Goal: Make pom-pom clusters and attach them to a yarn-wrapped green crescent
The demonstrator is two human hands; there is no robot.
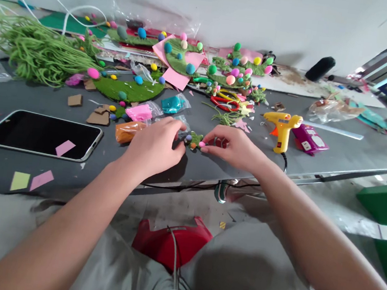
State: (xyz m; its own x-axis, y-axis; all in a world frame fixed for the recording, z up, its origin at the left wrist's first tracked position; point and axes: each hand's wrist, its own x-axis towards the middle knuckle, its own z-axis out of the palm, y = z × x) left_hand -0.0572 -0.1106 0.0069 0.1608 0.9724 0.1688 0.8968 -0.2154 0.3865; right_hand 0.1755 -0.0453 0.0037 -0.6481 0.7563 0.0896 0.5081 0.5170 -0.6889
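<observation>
A small green fuzzy craft piece [195, 138], dotted with little purple, orange and pink balls, is between my two hands near the table's front edge. With thumb and fingertips, my right hand [233, 146] pinches a small pink ball [202, 144] at the right side of the piece. My left hand [157, 147] is at the left side, thumb and index finger curved and apart, the thumb tip close to the piece. Beside the left hand lie small plastic bags of orange [126, 132], pink [140, 112] and teal material [173, 105].
A yellow glue gun [282, 128] stands right of my hands, its cord hanging over the edge, beside a purple packet [311, 140]. A phone [41, 134] lies left. Green yarn [41, 53], ball-covered green crescents [129, 90] and red-handled scissors [224, 103] fill the back.
</observation>
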